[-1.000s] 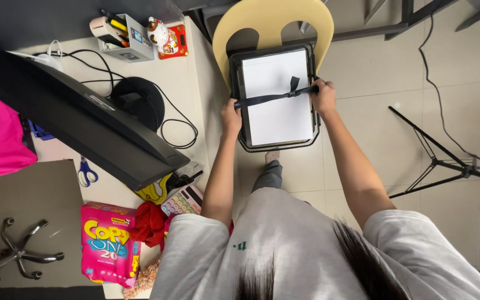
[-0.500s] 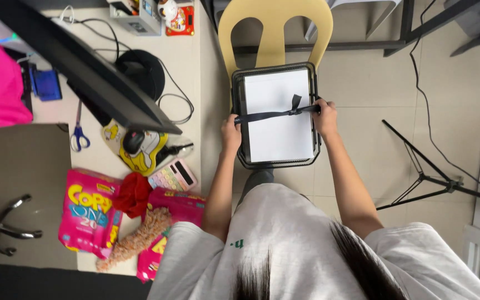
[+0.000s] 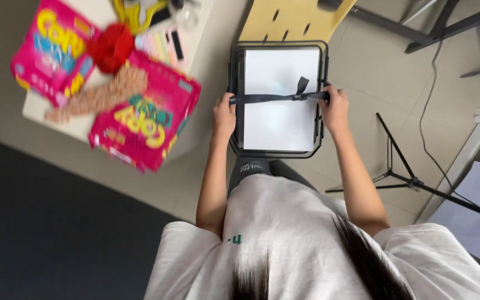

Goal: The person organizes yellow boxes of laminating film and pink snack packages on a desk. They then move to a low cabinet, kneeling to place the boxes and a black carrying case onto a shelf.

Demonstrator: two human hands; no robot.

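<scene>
Pale floor tiles fill most of the head view, with a dark mat or shadowed area at the near left. Seen from above, a person in a light grey shirt holds a black tray at arm's length, over the knees. A stack of white paper lies flat inside the tray and nearly fills it. A black strap crosses the paper from left to right, with a knot or loose end rising just right of centre.

The left hand grips the tray's left edge where the strap meets it; its fingers are curled and pressed together around the rim and the strap's end. The right hand grips the right edge at the same height, its fingers closed together, pinching the strap against the rim.

Just beyond the tray, at the far side, stands a tan plastic chair with slots in its seat or back. To the far left, a pale bench carries two pink wrapped paper reams, one partly overhanging the bench edge, a red bundle between them, and a tan cord-like item; this area is blurred. At the right, a black tripod stand rests on the floor, with a thin cable nearby.
</scene>
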